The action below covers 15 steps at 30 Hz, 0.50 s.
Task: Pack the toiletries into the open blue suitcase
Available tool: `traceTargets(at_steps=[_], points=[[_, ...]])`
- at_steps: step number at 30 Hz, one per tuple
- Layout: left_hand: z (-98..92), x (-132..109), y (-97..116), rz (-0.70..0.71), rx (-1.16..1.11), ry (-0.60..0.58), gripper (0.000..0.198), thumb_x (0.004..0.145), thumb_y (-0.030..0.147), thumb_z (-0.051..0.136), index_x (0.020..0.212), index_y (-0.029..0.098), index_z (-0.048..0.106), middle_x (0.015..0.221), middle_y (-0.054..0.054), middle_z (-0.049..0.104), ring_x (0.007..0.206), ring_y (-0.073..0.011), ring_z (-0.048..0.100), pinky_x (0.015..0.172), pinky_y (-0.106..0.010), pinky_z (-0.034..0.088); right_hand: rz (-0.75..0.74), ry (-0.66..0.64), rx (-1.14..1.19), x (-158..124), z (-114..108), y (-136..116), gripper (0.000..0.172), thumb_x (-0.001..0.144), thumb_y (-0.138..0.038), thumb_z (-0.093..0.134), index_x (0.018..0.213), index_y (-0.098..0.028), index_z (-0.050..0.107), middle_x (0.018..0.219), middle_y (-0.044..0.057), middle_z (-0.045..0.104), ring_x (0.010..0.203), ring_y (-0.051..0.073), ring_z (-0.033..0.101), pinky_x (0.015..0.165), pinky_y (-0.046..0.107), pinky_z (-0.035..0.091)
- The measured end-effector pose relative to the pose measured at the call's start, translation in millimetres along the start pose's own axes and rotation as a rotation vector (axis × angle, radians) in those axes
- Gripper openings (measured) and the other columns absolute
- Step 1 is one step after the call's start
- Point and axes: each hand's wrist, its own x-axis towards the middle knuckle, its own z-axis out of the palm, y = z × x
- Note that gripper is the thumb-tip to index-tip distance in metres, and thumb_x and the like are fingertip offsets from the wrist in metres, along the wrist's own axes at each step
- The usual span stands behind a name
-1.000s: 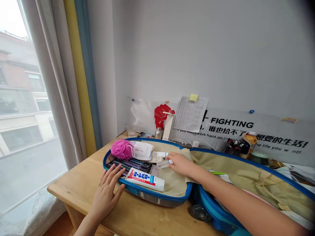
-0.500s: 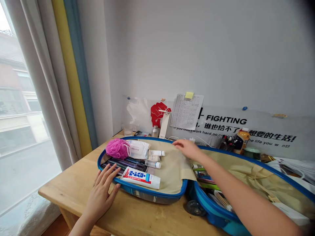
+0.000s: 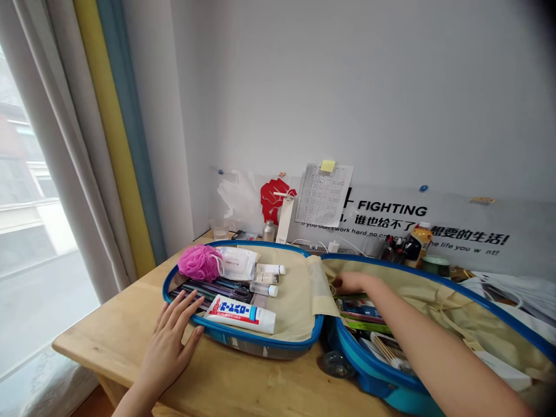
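Note:
A small blue suitcase [image 3: 289, 351] with beige lining lies open in two halves. My left hand [image 3: 171, 339] rests open on the left half's front rim, fingers spread over its corner. Close to those fingers lie a toothpaste tube [image 3: 241, 314] and several dark pens [image 3: 217, 288]. Behind them are a pink bath puff [image 3: 200, 262], a white wipes pack [image 3: 237, 262], a white-capped tube [image 3: 270, 269] and a small clear bottle [image 3: 263, 289]. My right hand [image 3: 353, 282] reaches into the right half near the hinge, fingers curled downward; what they grip is hidden.
In the right half lie cotton swabs [image 3: 386, 350], a green strip [image 3: 369, 326] and a white box [image 3: 504, 370]. An orange-labelled bottle [image 3: 419, 244], a jar [image 3: 435, 266] and a small metal bottle [image 3: 269, 231] stand behind. The wooden table's edge [image 3: 65, 346] is at left.
My right hand has moved from the left half's back rim down into the right half by the hinge. The left hand stays on the rim. The view has shifted slightly.

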Motion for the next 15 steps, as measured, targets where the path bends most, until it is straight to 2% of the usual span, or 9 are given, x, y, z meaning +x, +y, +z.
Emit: traceTargets(at_steps=[9,12,15], points=[[0.0,-0.7,0.1,-0.03,-0.037,0.001,0.048,0.092,0.037,0.045,0.14,0.029,0.044,0.141,-0.005,0.053,0.135,-0.027,0.042,0.114,-0.047,0.031,0.039,0.045,-0.056,5.3,7.0,-6.2,0.031,0.092,-0.04,0.056,0.115,-0.019,0.059,0.119,0.007,0.06,0.102,0.017,0.06,0.089,0.039,0.051],[0.9,-1.1,-0.3,-0.034,-0.037,0.001,0.047,0.092,0.036,0.046,0.139,0.03,0.044,0.141,-0.005,0.053,0.136,-0.0267,0.042,0.115,-0.047,0.03,0.089,0.106,-0.061,1.3,-0.9,-4.4,0.031,0.092,-0.039,0.056,0.115,-0.018,0.059,0.118,0.007,0.06,0.101,0.017,0.06,0.088,0.039,0.052],[1.3,-1.0,-0.3,-0.035,-0.041,0.002,0.047,0.092,0.035,0.046,0.138,0.029,0.046,0.141,-0.005,0.053,0.137,-0.0265,0.041,0.115,-0.047,0.03,0.147,0.208,-0.046,-8.8,-19.0,4.8,0.03,0.092,-0.039,0.056,0.113,-0.018,0.06,0.116,0.006,0.061,0.1,0.016,0.06,0.087,0.038,0.052]])
